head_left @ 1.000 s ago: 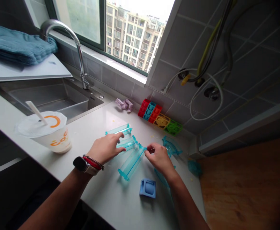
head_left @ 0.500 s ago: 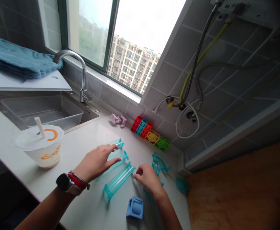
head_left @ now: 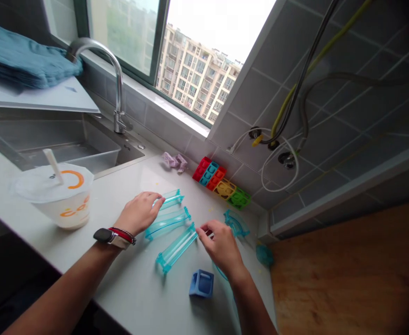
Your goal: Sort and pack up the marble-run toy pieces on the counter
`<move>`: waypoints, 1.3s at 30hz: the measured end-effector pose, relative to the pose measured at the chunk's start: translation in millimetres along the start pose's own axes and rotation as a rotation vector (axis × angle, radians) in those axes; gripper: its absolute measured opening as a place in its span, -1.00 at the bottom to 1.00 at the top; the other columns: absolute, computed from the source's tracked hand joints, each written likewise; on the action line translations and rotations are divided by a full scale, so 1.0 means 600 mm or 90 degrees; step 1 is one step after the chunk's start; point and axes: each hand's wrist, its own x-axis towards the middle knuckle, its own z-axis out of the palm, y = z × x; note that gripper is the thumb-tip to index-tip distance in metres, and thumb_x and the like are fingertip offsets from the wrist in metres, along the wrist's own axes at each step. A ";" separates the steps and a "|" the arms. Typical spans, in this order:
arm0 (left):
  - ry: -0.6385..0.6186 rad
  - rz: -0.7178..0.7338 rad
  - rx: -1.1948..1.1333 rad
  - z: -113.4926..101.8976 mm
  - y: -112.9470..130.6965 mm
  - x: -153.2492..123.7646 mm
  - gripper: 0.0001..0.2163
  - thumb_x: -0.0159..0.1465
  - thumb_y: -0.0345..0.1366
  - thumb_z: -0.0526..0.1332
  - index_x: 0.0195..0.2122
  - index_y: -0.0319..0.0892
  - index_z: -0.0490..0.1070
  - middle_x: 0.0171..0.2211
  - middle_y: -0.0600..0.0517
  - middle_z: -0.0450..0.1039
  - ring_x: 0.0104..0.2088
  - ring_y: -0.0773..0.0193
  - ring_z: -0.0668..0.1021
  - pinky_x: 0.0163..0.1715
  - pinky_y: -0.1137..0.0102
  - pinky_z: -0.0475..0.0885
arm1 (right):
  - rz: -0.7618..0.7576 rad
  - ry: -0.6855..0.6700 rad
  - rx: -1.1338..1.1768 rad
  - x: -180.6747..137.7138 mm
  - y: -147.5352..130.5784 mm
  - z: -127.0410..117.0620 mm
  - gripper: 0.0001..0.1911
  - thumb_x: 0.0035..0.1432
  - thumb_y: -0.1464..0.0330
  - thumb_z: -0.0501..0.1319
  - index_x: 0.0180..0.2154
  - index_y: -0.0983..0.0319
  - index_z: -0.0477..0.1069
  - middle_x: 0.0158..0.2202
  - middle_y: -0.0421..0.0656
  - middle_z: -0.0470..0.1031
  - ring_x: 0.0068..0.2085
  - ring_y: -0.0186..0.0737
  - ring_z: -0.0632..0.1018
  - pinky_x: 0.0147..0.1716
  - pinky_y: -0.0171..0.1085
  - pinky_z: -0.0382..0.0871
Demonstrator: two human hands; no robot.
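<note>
Three clear teal track pieces lie side by side on the white counter. My left hand (head_left: 139, 213) is at the near end of the farthest track piece (head_left: 172, 199), thumb and fingers closed on it. The middle track piece (head_left: 167, 222), slightly curved, lies just beside that hand. My right hand (head_left: 223, 246) has its thumb and forefinger pinched at the far end of the nearest straight track piece (head_left: 177, 249). A blue block with cut-out sides (head_left: 202, 284) sits below the right hand. Another teal curved piece (head_left: 221, 272) is partly hidden behind the right hand and forearm.
Red, blue, yellow and green blocks (head_left: 221, 184) stand in a row by the wall, near a pale purple piece (head_left: 175, 162). More teal curved pieces (head_left: 237, 224) and a teal round thing (head_left: 264, 255) lie right. A drink cup (head_left: 59, 195) stands left before the sink (head_left: 126, 160).
My left hand has drawn back from above the middle track piece and closed at the farthest one. My right hand has moved up to the nearest piece's end. The view has shifted slightly.
</note>
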 end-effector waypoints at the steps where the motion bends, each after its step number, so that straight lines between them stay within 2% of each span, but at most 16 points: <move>1: -0.002 0.002 -0.024 -0.004 -0.001 0.003 -0.60 0.39 -0.01 0.05 -0.12 -0.13 0.61 0.00 -0.17 0.61 0.10 -0.10 0.55 0.23 0.04 0.34 | -0.014 -0.006 0.010 -0.002 -0.004 0.002 -0.82 0.34 0.27 0.28 -0.32 0.16 0.59 -0.29 -0.18 0.61 -0.27 -0.21 0.59 -0.22 -0.30 0.38; 3: 0.015 -0.001 -0.086 -0.014 -0.002 0.011 -0.57 0.40 0.01 0.02 -0.12 -0.14 0.60 0.04 -0.14 0.61 0.13 -0.04 0.55 0.23 0.14 0.36 | -0.028 -0.001 0.031 -0.004 -0.010 0.003 -0.82 0.35 0.27 0.26 -0.29 0.16 0.59 -0.30 -0.18 0.61 -0.27 -0.22 0.60 -0.23 -0.31 0.39; 5: 0.051 -0.012 -0.150 -0.022 -0.005 0.018 -0.51 0.44 0.00 -0.07 -0.03 -0.19 0.56 0.11 -0.15 0.58 0.18 0.03 0.53 0.25 0.21 0.35 | -0.016 0.031 0.039 -0.001 -0.015 0.003 -0.79 0.38 0.25 0.24 -0.29 0.16 0.58 -0.32 -0.18 0.61 -0.30 -0.22 0.59 -0.27 -0.31 0.39; 8: 0.089 -0.044 -0.214 -0.027 -0.016 0.025 -0.45 0.47 -0.03 -0.18 0.07 -0.28 0.48 0.13 -0.21 0.56 0.17 0.06 0.55 0.21 0.21 0.41 | -0.004 0.049 0.002 0.014 -0.024 0.004 -0.77 0.38 0.24 0.23 -0.31 0.17 0.57 -0.34 -0.18 0.60 -0.34 -0.22 0.59 -0.31 -0.31 0.40; 10: 0.087 -0.060 -0.226 -0.026 -0.027 0.027 -0.48 0.44 -0.02 -0.11 0.05 -0.30 0.48 0.10 -0.24 0.56 0.16 0.01 0.55 0.21 0.14 0.40 | -0.026 0.002 -0.053 0.029 -0.035 0.008 -0.81 0.39 0.28 0.23 -0.27 0.16 0.57 -0.32 -0.19 0.60 -0.32 -0.22 0.59 -0.27 -0.30 0.41; 13: 0.059 -0.057 -0.217 -0.027 -0.040 0.027 -0.57 0.35 -0.04 0.07 0.01 -0.25 0.52 0.12 -0.24 0.54 0.21 -0.07 0.50 0.30 0.05 0.29 | -0.080 -0.084 -0.179 0.053 -0.058 0.014 -0.89 0.38 0.35 0.25 -0.12 0.14 0.57 -0.18 -0.15 0.61 -0.17 -0.16 0.61 -0.13 -0.26 0.43; 15: 0.031 -0.049 -0.214 -0.028 -0.043 0.027 -0.60 0.31 -0.05 0.15 0.00 -0.21 0.54 0.11 -0.23 0.55 0.20 -0.11 0.51 0.29 0.01 0.30 | -0.117 -0.130 -0.268 0.069 -0.074 0.016 -0.79 0.32 0.36 0.32 -0.01 0.15 0.55 -0.05 -0.09 0.58 -0.04 -0.09 0.59 -0.04 -0.21 0.44; 18: 0.014 -0.029 -0.232 -0.032 -0.034 0.026 -0.61 0.26 -0.06 0.24 -0.01 -0.21 0.55 0.05 -0.23 0.59 0.08 -0.15 0.59 0.17 -0.02 0.42 | -0.181 -0.195 -0.374 0.088 -0.096 0.018 -0.58 0.23 0.35 0.41 0.11 0.17 0.48 0.09 -0.02 0.51 0.07 0.01 0.54 0.04 -0.14 0.44; 23: 0.105 0.049 -0.296 -0.045 0.008 0.011 -0.67 0.36 -0.10 0.18 0.02 -0.15 0.53 0.04 -0.13 0.59 0.10 -0.03 0.58 0.16 0.07 0.44 | -0.274 -0.252 -0.473 0.118 -0.118 0.035 -0.35 0.12 0.26 0.48 0.21 0.16 0.36 0.18 0.04 0.44 0.12 0.12 0.49 0.00 -0.04 0.48; 25: 0.128 0.075 -0.331 -0.054 0.023 0.001 -0.71 0.38 -0.10 0.17 -0.02 -0.12 0.54 0.00 -0.08 0.61 0.04 0.04 0.61 0.09 0.15 0.50 | -0.301 -0.291 -0.479 0.135 -0.118 0.046 -0.34 0.10 0.27 0.48 0.20 0.16 0.36 0.15 0.03 0.48 0.13 0.12 0.49 0.00 -0.03 0.47; 27: 0.139 0.086 -0.358 -0.064 0.033 -0.009 -0.72 0.40 -0.10 0.16 -0.05 -0.11 0.56 -0.03 -0.06 0.63 0.00 0.10 0.63 0.02 0.22 0.54 | -0.302 -0.310 -0.468 0.152 -0.113 0.057 -0.42 0.10 0.32 0.48 0.14 0.18 0.41 0.07 0.01 0.54 0.10 0.11 0.51 -0.01 -0.06 0.46; 30: 0.146 0.074 -0.367 -0.076 0.040 -0.020 -0.73 0.41 -0.09 0.16 -0.08 -0.12 0.56 -0.05 -0.05 0.64 -0.03 0.12 0.64 -0.02 0.27 0.55 | -0.280 -0.307 -0.429 0.169 -0.094 0.067 -0.59 0.13 0.42 0.43 0.02 0.19 0.49 -0.03 -0.03 0.61 0.05 0.06 0.56 -0.05 -0.12 0.46; 33: 0.142 0.063 -0.360 -0.081 0.040 -0.028 -0.74 0.40 -0.09 0.18 -0.11 -0.12 0.56 -0.07 -0.06 0.65 -0.05 0.11 0.65 -0.06 0.28 0.56 | -0.259 -0.278 -0.388 0.172 -0.073 0.062 -0.68 0.14 0.43 0.41 -0.04 0.16 0.53 -0.05 -0.06 0.63 0.03 0.01 0.58 -0.03 -0.16 0.45; 37: 0.138 0.059 -0.346 -0.082 0.035 -0.038 -0.72 0.38 -0.07 0.20 -0.13 -0.14 0.57 -0.08 -0.09 0.65 -0.04 0.06 0.65 -0.07 0.26 0.56 | -0.228 -0.187 -0.344 0.162 -0.052 0.026 -0.62 0.21 0.34 0.43 0.05 0.16 0.50 0.02 -0.03 0.62 0.08 0.01 0.56 0.06 -0.12 0.42; 39: 0.129 0.046 -0.337 -0.081 0.030 -0.041 -0.69 0.37 -0.03 0.20 -0.11 -0.15 0.55 -0.12 -0.10 0.66 -0.12 0.07 0.67 -0.14 0.27 0.57 | -0.206 -0.137 -0.321 0.154 -0.041 0.008 -0.58 0.26 0.31 0.40 0.13 0.17 0.46 0.08 -0.01 0.60 0.13 0.01 0.54 0.10 -0.10 0.41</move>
